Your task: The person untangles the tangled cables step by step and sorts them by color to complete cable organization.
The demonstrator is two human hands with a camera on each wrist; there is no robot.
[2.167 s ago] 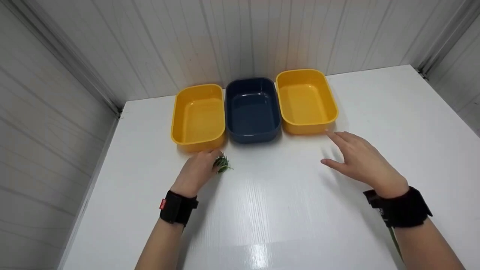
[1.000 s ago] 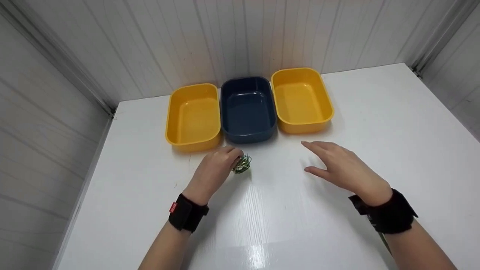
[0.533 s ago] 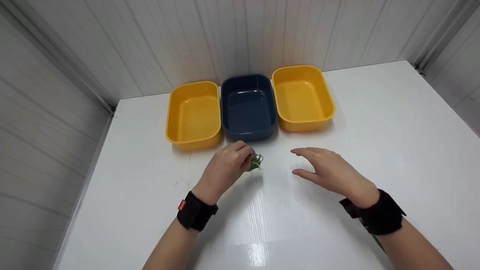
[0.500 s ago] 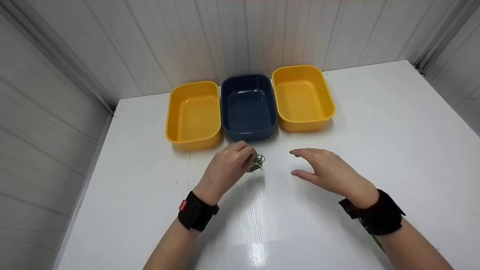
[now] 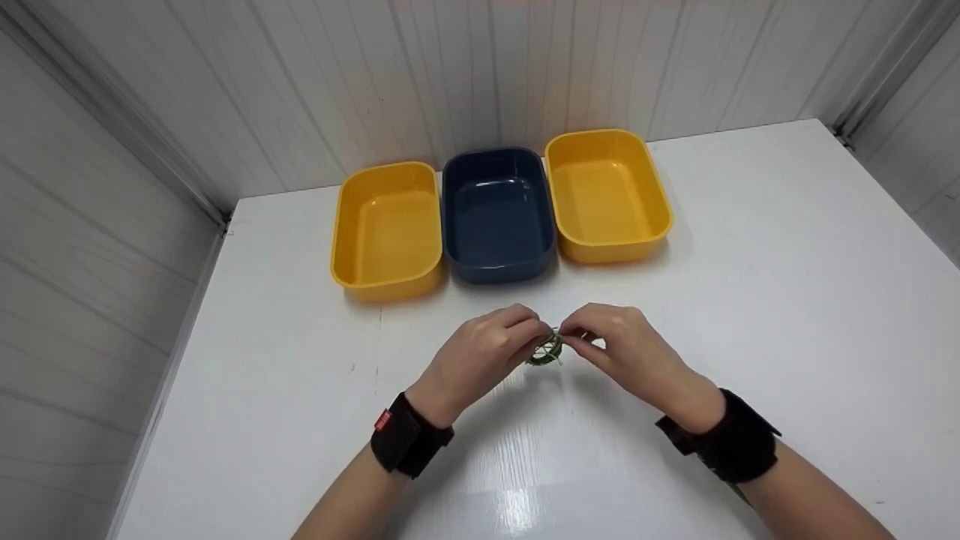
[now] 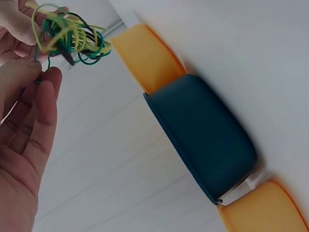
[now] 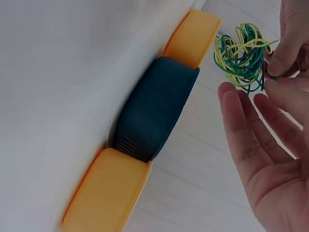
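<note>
As our left hand (image 5: 480, 358) and right hand (image 5: 626, 349) pinched the rubber-band tangle (image 5: 544, 351) (light, limp, probably snag-prone), we judged single outer loops the best hold.

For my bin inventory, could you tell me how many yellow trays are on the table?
2. One yellow tray stands left of the dark blue tray, the other yellow tray right of it, all in a row by the wall. None looks hidden.

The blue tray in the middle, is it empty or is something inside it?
Empty. The head view shows the bare floor of the blue tray; the bundle of rubber bands is outside it, between both hands.
</note>
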